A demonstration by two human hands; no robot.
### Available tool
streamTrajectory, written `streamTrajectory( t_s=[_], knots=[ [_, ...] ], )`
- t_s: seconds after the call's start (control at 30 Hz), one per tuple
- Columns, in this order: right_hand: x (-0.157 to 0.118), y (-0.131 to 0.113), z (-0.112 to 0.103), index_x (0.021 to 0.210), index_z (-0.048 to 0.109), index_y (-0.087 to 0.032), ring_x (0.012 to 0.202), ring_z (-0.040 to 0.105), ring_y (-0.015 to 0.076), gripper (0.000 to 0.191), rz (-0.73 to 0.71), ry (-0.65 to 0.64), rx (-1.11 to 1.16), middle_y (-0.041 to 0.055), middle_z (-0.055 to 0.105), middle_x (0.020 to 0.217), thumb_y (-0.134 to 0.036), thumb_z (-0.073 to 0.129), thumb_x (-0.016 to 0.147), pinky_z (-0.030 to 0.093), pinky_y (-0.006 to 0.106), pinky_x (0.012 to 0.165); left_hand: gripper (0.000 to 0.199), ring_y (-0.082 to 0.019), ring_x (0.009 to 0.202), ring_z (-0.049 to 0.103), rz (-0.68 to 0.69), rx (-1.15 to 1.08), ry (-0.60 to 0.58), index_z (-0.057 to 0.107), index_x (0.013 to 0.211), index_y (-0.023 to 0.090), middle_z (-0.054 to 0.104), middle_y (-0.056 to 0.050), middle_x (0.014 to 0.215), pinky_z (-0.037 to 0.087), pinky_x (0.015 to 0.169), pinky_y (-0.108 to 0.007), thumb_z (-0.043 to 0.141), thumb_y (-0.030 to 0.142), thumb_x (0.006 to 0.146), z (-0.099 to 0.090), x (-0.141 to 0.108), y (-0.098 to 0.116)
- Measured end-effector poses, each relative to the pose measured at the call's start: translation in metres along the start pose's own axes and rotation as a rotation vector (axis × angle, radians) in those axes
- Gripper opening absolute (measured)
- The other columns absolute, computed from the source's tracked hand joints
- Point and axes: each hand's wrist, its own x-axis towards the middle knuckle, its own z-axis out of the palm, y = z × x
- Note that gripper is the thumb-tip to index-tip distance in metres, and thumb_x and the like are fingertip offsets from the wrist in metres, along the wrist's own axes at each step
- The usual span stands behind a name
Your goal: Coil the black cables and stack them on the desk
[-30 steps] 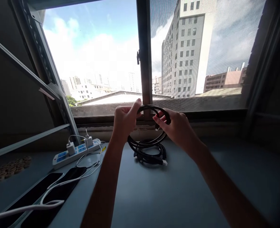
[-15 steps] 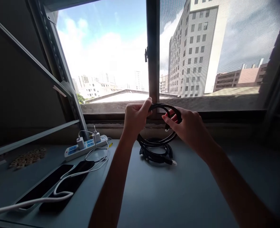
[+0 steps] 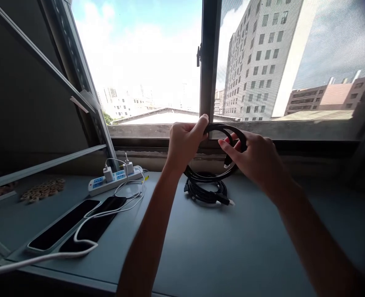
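Both my hands hold a coiled black cable [image 3: 203, 177] upright above the table. My left hand [image 3: 187, 140] pinches the loops at the upper left, thumb on top. On the coil's right side, my right hand [image 3: 253, 152] is closed round the loops, its thumb and fingers near a hanging cable end. That end has a black connector [image 3: 227, 160] with a pale tip, inside the ring. Below and behind the held loops, another coiled black cable [image 3: 205, 194] lies on the table, one light-tipped plug pointing right.
A white power strip [image 3: 116, 180] with two chargers stands at the back left. Two dark phones [image 3: 64, 225] lie in front of it, a white cable [image 3: 77, 238] crossing them. Metal shelf bars [image 3: 46, 165] run along the left. The window [image 3: 208, 62] rises behind the table [image 3: 219, 247].
The view has shifted, so the scene sits slightly higher and further right in the picture. Both hands keep their hold on the black cable coil, with almost the same grip.
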Motion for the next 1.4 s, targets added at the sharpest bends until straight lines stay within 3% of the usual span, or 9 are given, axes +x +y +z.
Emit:
streamTrajectory(
  t_s=[0.2,0.3,0.47,0.63,0.73,0.97,1.17,1.27,1.4],
  knots=[
    [0.000,0.002,0.002,0.078,0.061,-0.019,0.054,0.057,0.0181,0.015,-0.008,-0.008,-0.008,0.0014,0.060,0.058,-0.032,0.056,0.082,0.040,0.029,0.057,0.053,-0.001,0.027,0.022,-0.032,-0.027,-0.051,0.031,0.034,0.018,0.021,0.007,0.027,0.028,0.035,-0.017,0.050,0.029,0.082,-0.001,0.001,-0.001],
    [0.001,0.000,-0.002,0.074,0.061,-0.018,0.052,0.057,0.0166,0.023,-0.023,-0.025,0.042,-0.0003,0.059,0.053,-0.036,0.052,0.085,0.041,0.029,0.057,0.052,-0.001,0.025,0.024,-0.042,-0.029,-0.056,0.031,0.035,0.018,0.024,0.007,0.026,0.027,0.034,-0.018,0.049,0.030,0.082,-0.003,0.006,-0.006],
    [0.001,-0.008,-0.008,0.064,0.061,-0.018,0.041,0.055,0.0112,0.036,-0.046,-0.127,0.336,-0.0034,0.056,0.046,-0.043,0.048,0.087,0.041,0.023,0.051,0.056,-0.003,0.026,0.024,0.042,0.041,0.112,0.030,0.033,0.019,0.027,0.005,0.027,0.022,0.033,-0.020,0.045,0.037,0.083,-0.001,0.018,-0.027],
    [0.001,-0.010,0.000,0.086,0.070,-0.021,0.050,0.060,0.0133,0.022,-0.037,0.152,0.280,-0.0011,0.066,0.066,-0.039,0.064,0.076,0.043,0.024,0.053,0.055,-0.003,0.029,0.025,0.021,0.050,0.148,0.025,0.034,0.020,0.023,0.006,0.029,0.032,0.040,-0.020,0.044,0.033,0.084,0.003,0.025,-0.040],
    [0.002,-0.009,0.002,0.086,0.072,-0.021,0.050,0.060,0.0139,0.025,-0.051,0.163,0.303,-0.0006,0.066,0.063,-0.042,0.066,0.074,0.044,0.025,0.053,0.054,-0.003,0.030,0.028,-0.025,0.031,0.135,0.026,0.035,0.020,0.021,0.007,0.029,0.033,0.043,-0.019,0.046,0.032,0.083,0.001,0.026,-0.040],
    [0.000,-0.014,-0.008,0.052,0.065,-0.018,0.038,0.054,0.0109,0.034,-0.028,-0.033,0.528,-0.0019,0.056,0.041,-0.040,0.062,0.078,0.041,0.022,0.042,0.051,-0.002,0.027,0.018,-0.191,-0.032,-0.036,0.030,0.036,0.019,0.023,0.006,0.029,0.011,0.033,-0.021,0.048,0.032,0.082,-0.006,0.021,-0.028],
    [0.004,-0.010,-0.007,0.065,0.070,-0.015,0.040,0.055,0.0113,0.030,0.060,-0.135,0.695,0.0018,0.061,0.049,-0.043,0.065,0.074,0.042,0.021,0.038,0.055,-0.002,0.029,0.018,-0.185,0.007,-0.134,0.029,0.039,0.018,0.022,0.007,0.031,0.013,0.034,-0.021,0.053,0.047,0.078,-0.010,0.021,-0.026],
    [0.007,-0.004,-0.006,0.067,0.071,-0.014,0.041,0.056,0.0123,0.033,0.067,-0.125,0.713,0.0031,0.062,0.051,-0.046,0.066,0.073,0.042,0.022,0.039,0.054,-0.002,0.031,0.018,-0.168,0.047,-0.259,0.033,0.043,0.018,0.022,0.007,0.032,0.014,0.035,-0.020,0.052,0.056,0.076,-0.014,0.022,-0.028],
    [0.010,0.002,-0.007,0.066,0.070,-0.016,0.041,0.057,0.0129,0.033,0.043,-0.099,0.686,0.0019,0.062,0.051,-0.047,0.064,0.074,0.044,0.023,0.043,0.051,-0.002,0.031,0.018,-0.091,0.057,-0.418,0.031,0.048,0.018,0.023,0.008,0.034,0.014,0.036,-0.020,0.055,0.053,0.076,-0.019,0.021,-0.027]
  ],
)
